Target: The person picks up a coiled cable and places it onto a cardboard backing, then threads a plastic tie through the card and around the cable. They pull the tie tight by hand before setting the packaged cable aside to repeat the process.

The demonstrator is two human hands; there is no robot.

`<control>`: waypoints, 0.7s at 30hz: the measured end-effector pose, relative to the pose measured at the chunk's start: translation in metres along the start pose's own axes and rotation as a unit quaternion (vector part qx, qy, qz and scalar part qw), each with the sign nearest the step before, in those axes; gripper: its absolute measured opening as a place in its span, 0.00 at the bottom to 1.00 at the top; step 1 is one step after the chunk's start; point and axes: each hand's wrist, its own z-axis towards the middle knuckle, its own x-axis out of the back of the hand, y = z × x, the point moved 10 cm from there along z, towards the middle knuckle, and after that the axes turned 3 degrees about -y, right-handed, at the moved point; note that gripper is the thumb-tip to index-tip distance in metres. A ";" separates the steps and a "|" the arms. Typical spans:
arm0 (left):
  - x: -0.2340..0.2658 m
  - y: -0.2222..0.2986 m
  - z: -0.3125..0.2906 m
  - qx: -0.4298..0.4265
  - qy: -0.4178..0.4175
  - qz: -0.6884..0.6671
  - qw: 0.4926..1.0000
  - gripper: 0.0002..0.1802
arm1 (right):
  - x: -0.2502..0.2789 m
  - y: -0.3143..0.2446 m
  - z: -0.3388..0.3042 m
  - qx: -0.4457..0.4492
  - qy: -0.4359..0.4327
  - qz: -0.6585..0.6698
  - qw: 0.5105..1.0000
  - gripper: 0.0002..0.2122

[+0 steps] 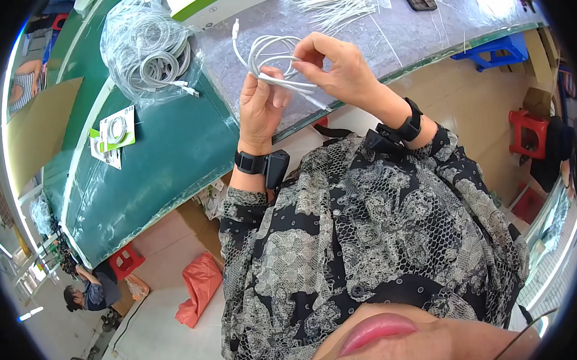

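While the thumb and fingers of the left hand (260, 110) were closed on the lower side of a white cable (287, 83), the thumb and index finger of the right hand (341, 65) were pinched together at the right side of its coil. From where I stood, the cable was between the two hands, above the near part of a grey work surface (417, 36). It was slender and smooth, wound in several loose, round loops. One end projected to the upper left and terminated in a pale plug (235, 29). Below the coil, strands ran toward the lower right; I could not tell whether the second plug was among them. To the left, a clear plastic bag (117, 49) contained further coiled cables (159, 68). Farther out were carded cables (117, 129), a green-and-white box (223, 8) and thin white strips (339, 4).
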 end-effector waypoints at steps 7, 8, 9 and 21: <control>-0.004 -0.007 -0.003 0.039 -0.006 0.019 0.999 0.12 | -0.013 0.012 -0.005 -0.069 -0.022 0.093 0.993 0.03; -0.004 -0.007 -0.003 0.039 -0.006 0.019 0.999 0.12 | -0.011 0.013 -0.004 -0.068 -0.022 0.092 0.993 0.03; -0.003 -0.007 -0.004 0.036 -0.005 0.016 0.999 0.12 | -0.013 0.015 -0.004 -0.075 -0.058 0.068 0.993 0.03; 0.003 0.011 0.005 -0.032 0.067 -0.088 0.993 0.16 | -0.001 0.071 -0.037 -0.209 -0.091 0.129 0.965 0.19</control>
